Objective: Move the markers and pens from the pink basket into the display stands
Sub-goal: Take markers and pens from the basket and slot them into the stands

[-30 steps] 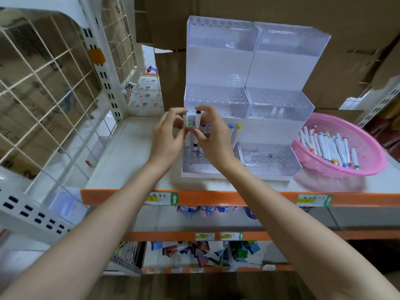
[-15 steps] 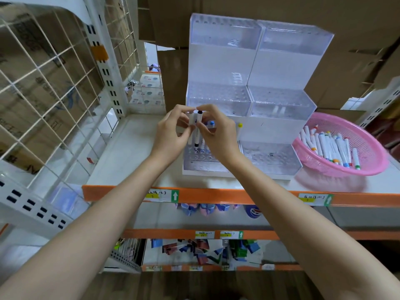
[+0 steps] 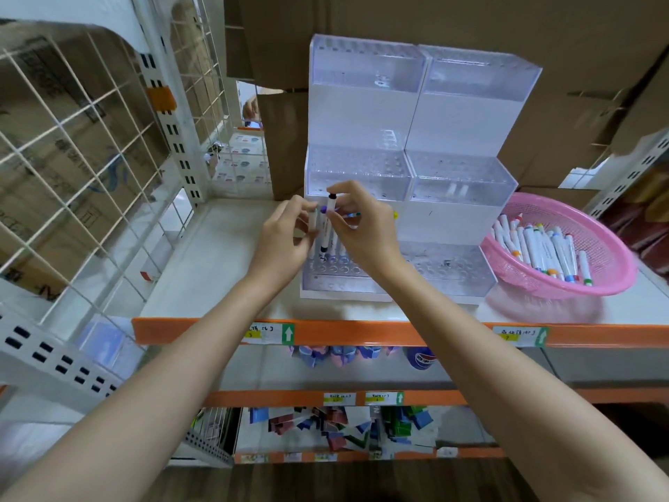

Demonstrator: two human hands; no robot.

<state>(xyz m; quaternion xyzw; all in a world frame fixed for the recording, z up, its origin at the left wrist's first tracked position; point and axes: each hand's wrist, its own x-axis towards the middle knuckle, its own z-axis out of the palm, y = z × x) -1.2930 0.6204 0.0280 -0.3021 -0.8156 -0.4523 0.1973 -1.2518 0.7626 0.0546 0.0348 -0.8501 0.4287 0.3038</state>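
Marker tilted further, barrel behind fingers

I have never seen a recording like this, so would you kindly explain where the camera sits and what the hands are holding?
There is no machine here: a person wears one wide-angle camera on the head, so the view looks forward and down. The right hand pinches a black-capped marker nearly upright over the lowest tier of the left display stand; the left hand pinches a white marker beside it. A second stand sits alongside on the shelf, and to the right a pink basket holds more markers.
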